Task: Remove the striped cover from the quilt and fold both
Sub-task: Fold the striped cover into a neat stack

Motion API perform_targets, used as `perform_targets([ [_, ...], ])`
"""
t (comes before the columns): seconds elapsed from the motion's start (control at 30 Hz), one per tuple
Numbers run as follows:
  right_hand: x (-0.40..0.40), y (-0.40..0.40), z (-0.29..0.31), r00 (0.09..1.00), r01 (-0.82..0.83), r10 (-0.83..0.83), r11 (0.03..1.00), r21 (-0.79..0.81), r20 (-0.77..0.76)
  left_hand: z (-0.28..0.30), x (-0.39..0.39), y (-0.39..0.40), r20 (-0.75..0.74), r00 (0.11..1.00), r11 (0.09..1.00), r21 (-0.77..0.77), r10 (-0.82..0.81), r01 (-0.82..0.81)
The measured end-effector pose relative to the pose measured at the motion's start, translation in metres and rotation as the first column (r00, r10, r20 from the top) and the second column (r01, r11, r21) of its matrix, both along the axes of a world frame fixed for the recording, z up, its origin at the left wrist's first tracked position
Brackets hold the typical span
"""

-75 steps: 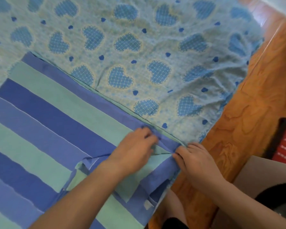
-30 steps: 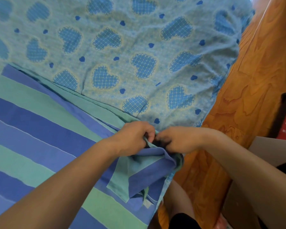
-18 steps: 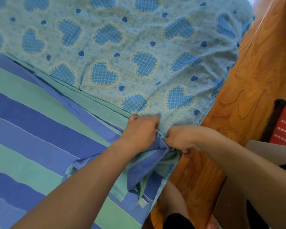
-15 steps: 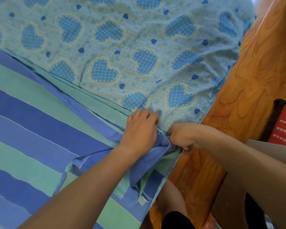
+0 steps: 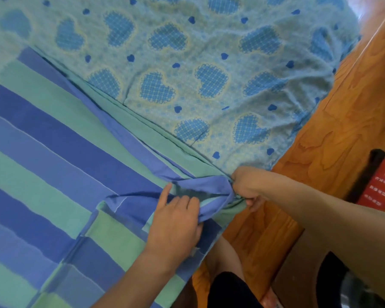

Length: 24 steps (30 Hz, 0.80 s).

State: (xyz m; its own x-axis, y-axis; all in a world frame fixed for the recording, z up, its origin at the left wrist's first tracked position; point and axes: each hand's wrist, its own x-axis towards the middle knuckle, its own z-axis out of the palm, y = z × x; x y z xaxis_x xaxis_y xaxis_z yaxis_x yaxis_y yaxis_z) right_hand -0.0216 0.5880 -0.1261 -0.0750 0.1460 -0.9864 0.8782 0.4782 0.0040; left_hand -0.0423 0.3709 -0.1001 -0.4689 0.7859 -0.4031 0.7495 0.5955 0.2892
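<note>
The striped cover (image 5: pixel 53 156), in blue and green bands, lies spread over the left and lower part of the view. Its near right corner is bunched and partly turned back. My right hand (image 5: pixel 245 185) grips that bunched corner at the bed's edge, fingers curled round the cloth. My left hand (image 5: pixel 176 221) lies on the folded-back flap just left of it, its fingers bent into the fabric. The quilt itself is hidden under the cover.
A light blue sheet with heart prints (image 5: pixel 187 63) covers the bed beyond the striped cover. A wooden bed frame (image 5: pixel 342 121) runs along the right. A red and black object (image 5: pixel 382 185) sits at the far right. My knee (image 5: pixel 227 258) shows below.
My left hand has slid back from the corner toward me onto the turned-back flap. My right hand has kept its grip on the bunched corner.
</note>
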Motion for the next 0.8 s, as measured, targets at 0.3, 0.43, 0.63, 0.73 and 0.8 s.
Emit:
perform_targets([
  [0.3,-0.003,0.005,-0.001,0.991,0.135,-0.134,0.990,-0.032,0.029,0.028,-0.004,0.025,0.815,0.483,0.947,-0.292,0.321,-0.136],
  [0.43,-0.007,0.012,0.004,0.996,-0.082,0.083,0.996,0.029,-0.041,0.024,0.000,0.012,0.859,0.270,0.891,-0.369,0.436,-0.265],
  [0.63,0.021,0.025,0.009,0.834,-0.045,0.251,0.918,0.393,-0.491,0.021,-0.007,0.007,0.880,0.225,0.873,-0.322,0.419,-0.367],
  [0.73,0.028,0.002,0.028,0.417,-0.164,0.280,0.959,0.231,-0.865,0.015,-0.012,0.011,0.891,0.216,0.876,-0.303,0.401,-0.374],
  [0.8,0.026,-0.019,0.040,0.366,-0.470,0.269,0.880,0.073,-0.891,0.012,-0.013,0.010,0.908,0.193,0.881,-0.278,0.371,-0.383],
])
